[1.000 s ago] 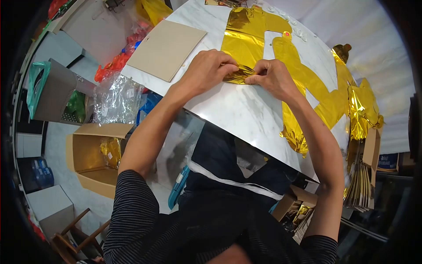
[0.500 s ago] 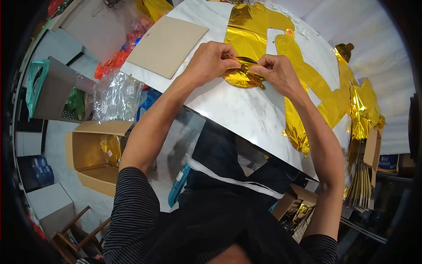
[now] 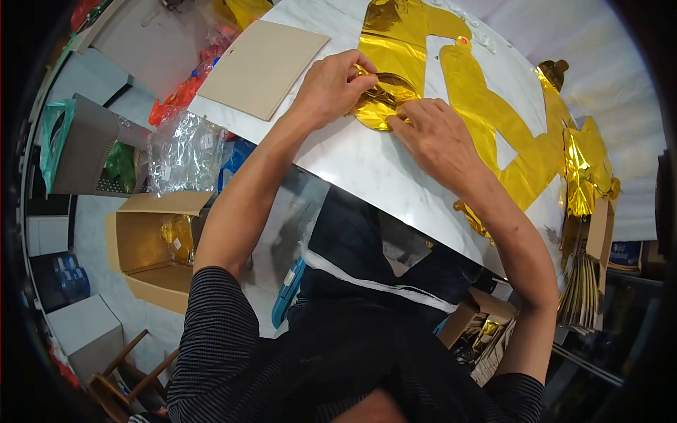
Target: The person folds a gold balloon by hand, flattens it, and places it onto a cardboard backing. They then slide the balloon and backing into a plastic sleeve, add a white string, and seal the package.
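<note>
Flat gold foil (image 3: 395, 56) lies on the white marbled table (image 3: 352, 158), its near end folded and crumpled between my hands. My left hand (image 3: 328, 88) pinches the left edge of this end between thumb and fingers. At its right edge, my right hand (image 3: 434, 130) has its fingers curled over the foil, palm down, with the thumb tip at the near rim. A dark opening or fold shows in the foil between the two hands. Another gold foil shape (image 3: 472, 92) with a small red dot lies flat on the right.
A beige board (image 3: 264, 67) rests at the table's left edge. Clear plastic bags (image 3: 185, 155) hang below it. An open cardboard box (image 3: 151, 282) is on the floor at left. More gold foil (image 3: 585, 162) hangs at the right, above a box of folded sheets (image 3: 580, 296).
My right hand has turned palm down and moved slightly nearer to me. My left hand has shifted a little up and left, and the foil end between the hands is spread wider.
</note>
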A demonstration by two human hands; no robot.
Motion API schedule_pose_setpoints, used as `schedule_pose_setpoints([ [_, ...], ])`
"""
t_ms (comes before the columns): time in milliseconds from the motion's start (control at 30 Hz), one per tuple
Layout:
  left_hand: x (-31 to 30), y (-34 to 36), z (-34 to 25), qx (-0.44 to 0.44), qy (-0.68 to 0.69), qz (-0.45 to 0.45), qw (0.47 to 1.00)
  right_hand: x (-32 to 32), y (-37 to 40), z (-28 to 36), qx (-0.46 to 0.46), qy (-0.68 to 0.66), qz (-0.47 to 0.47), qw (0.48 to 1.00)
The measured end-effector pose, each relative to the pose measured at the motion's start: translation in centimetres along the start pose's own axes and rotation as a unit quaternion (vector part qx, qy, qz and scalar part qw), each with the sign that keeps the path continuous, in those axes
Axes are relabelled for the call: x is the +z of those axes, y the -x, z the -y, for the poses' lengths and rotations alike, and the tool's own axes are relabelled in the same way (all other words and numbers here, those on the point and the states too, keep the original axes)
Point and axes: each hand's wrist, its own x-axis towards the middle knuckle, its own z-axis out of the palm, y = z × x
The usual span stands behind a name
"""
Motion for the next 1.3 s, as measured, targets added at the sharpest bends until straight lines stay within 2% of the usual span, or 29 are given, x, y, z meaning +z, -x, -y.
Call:
schedule_pose_setpoints([
  [133, -0.9, 0.3, -0.5, -0.018, -0.025, 0.025, 0.999, 0.7, -0.6, -1.1, 0.060, -0.081, 0.017, 0.995],
  [200, -0.8, 0.1, 0.9, 0.006, 0.051, 0.034, 0.998, 1.0, -1.1, -1.7, 0.169, -0.283, -0.049, 0.943],
  [233, -0.8, 0.0, 1.5, 0.006, 0.051, 0.035, 0.998, 1.0, -1.3, -2.0, 0.170, -0.283, -0.049, 0.943],
  [300, -1.0, 0.0, 1.8, 0.043, 0.223, 0.077, 0.971, 0.8, -1.8, -2.5, 0.295, -0.361, 0.014, 0.884],
  [333, -1.2, 0.2, 1.5, 0.043, 0.224, 0.078, 0.971, 1.0, -1.9, -2.7, 0.296, -0.362, 0.014, 0.884],
  [400, -1.7, 0.9, 0.7, 0.031, 0.149, 0.100, 0.983, 1.4, -2.1, -3.1, 0.325, -0.414, 0.030, 0.850],
  [533, -1.6, 0.8, 0.7, 0.041, 0.163, 0.136, 0.976, 1.2, -2.3, -3.4, 0.335, -0.439, 0.035, 0.833],
  [633, -1.0, 0.7, 0.1, 0.081, 0.096, 0.135, 0.983, 1.1, -2.5, -3.6, 0.351, -0.430, 0.053, 0.830],
  [700, -0.7, 0.9, -0.5, 0.058, -0.008, 0.089, 0.994, 0.9, -2.8, -3.5, 0.354, -0.422, 0.067, 0.832],
  [833, -0.2, 0.6, 0.0, 0.078, -0.014, 0.070, 0.994, 1.5, -2.2, -4.3, 0.320, -0.465, 0.048, 0.824],
  [900, -0.4, 0.5, -0.3, 0.012, -0.016, 0.066, 0.998, 1.5, -2.3, -4.5, 0.321, -0.482, 0.055, 0.814],
  [1033, -0.2, 0.9, -1.9, -0.007, -0.036, 0.051, 0.998, 0.8, -2.8, -4.0, 0.342, -0.443, 0.074, 0.825],
  [1100, -0.1, 0.8, -2.3, 0.083, -0.130, 0.048, 0.987, 1.2, -2.8, -4.0, 0.344, -0.435, 0.068, 0.829],
  [1300, 0.5, 0.6, -1.4, 0.060, -0.074, 0.031, 0.995, 1.3, -2.5, -4.1, 0.348, -0.445, 0.032, 0.825],
])
